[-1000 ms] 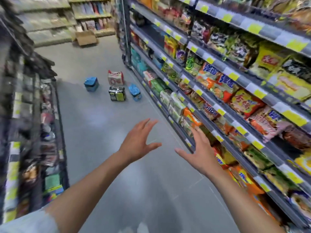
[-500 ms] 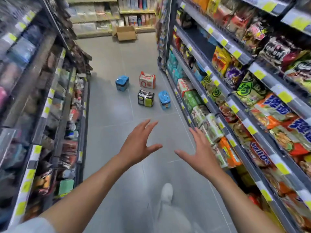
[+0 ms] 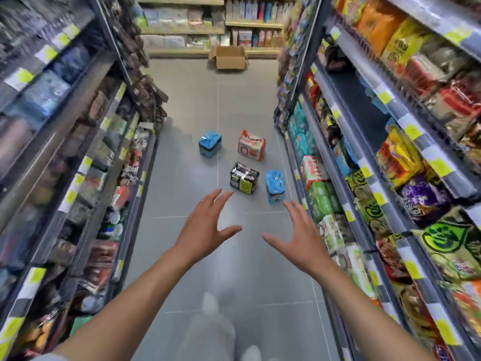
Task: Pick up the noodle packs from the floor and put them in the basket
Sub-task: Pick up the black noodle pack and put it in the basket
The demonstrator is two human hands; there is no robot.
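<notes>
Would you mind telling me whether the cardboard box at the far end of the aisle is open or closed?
Open: the cardboard box has its top flaps folded outward; what is inside cannot be told.

Bright, even overhead light. Pale glare patch on floor [image 3: 179, 128], upper centre. Noodle packs [image 3: 244, 178] at centre sharpest, faint shadows. Shelves [image 3: 52, 152] at frame left motion-blurred; edges bowed by wide-angle lens. Shoe [image 3: 210, 303], bottom centre, blurred.
</notes>
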